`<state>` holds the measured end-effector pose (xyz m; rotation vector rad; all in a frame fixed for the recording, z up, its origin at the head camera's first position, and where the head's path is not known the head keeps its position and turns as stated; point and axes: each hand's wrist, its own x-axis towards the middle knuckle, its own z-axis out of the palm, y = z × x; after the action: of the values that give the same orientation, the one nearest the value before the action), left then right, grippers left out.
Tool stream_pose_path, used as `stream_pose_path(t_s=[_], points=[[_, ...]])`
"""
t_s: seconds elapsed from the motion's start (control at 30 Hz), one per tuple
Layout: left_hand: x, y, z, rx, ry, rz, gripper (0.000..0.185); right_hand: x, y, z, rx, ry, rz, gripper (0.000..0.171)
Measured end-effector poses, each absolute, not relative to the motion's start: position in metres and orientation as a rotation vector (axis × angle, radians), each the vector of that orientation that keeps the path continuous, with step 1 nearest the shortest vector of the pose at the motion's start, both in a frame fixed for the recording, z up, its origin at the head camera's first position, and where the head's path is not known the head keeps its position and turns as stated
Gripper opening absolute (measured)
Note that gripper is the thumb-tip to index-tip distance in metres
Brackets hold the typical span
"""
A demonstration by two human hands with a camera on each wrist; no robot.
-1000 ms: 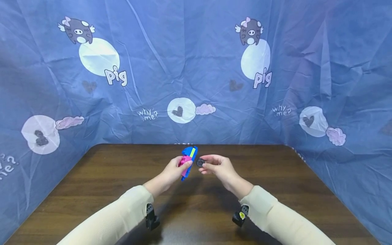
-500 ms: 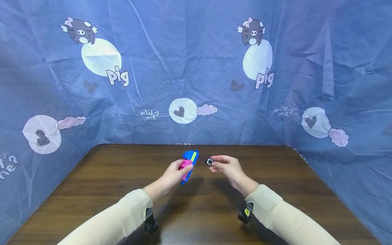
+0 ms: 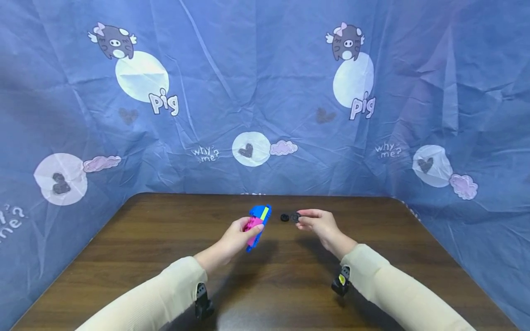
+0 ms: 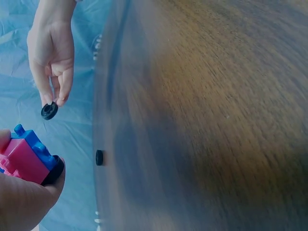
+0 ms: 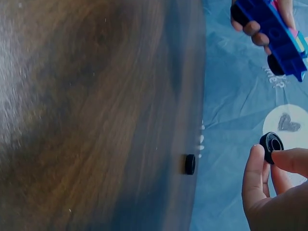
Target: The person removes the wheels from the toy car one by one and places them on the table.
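Head view: the left hand (image 3: 238, 235) grips a blue and pink brick toy (image 3: 257, 221) above the middle of the wooden table (image 3: 145, 248), towards its far edge. The right hand (image 3: 320, 224) is held apart from it, just to the right, and pinches a small black wheel (image 3: 295, 217) between thumb and fingertips. A second black wheel (image 3: 284, 217) lies on the table near the far edge, between the toy and the pinched wheel; the wrist views show it resting on its side, clear of both hands. A blue printed cloth (image 3: 265, 92) rises directly at the far, left and right edges. The near half of the table offers open room, crossed only by the two forearms.
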<state>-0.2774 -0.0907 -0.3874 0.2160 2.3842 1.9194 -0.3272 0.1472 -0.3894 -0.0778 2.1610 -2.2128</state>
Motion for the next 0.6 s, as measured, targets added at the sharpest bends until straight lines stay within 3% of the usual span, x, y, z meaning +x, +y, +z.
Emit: stream_pose_path(t_s=[0.6], points=[[-0.275,-0.093,-0.388,0.226,2.409,1.901,0.031,-0.360,0.159,-0.404,0.100,2.099,-2.236,0.036]])
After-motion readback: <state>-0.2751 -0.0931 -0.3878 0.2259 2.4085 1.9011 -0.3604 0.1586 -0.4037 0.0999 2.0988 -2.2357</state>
